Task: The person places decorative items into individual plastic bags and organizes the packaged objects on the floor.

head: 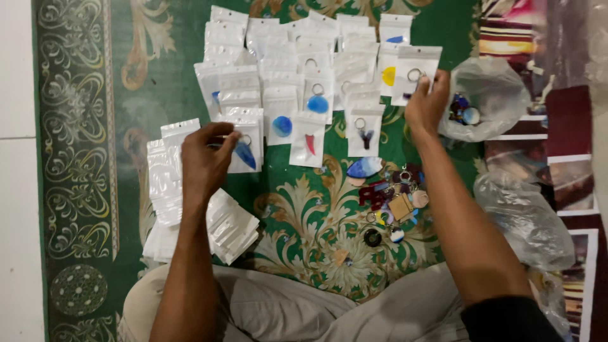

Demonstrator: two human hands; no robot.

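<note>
Both hands, left (206,155) and right (427,101), pinch keychain pouches over green patterned carpet (304,215).

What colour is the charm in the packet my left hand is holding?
Dark blue, in the small clear packet pinched by the left hand; head view shows it best.

Carpet (304,221): woven cloth, matt, green with cream pattern. Filled pouches (297,69) at 12 o'clock: clear glossy plastic with white backing; metal rings show through. Pouch (244,149) pinched by the left hand (206,158): same glossy plastic, blue glossy charm inside. Empty pouches (231,228) at 8 o'clock: glossy plastic. Loose keychains (392,196) at centre: glossy pieces, metal rings, one matt wood-like tag. Bags (525,218) at 3 o'clock: thin crinkled translucent plastic. Floor tile (16,190) at 9 o'clock: smooth.
</note>
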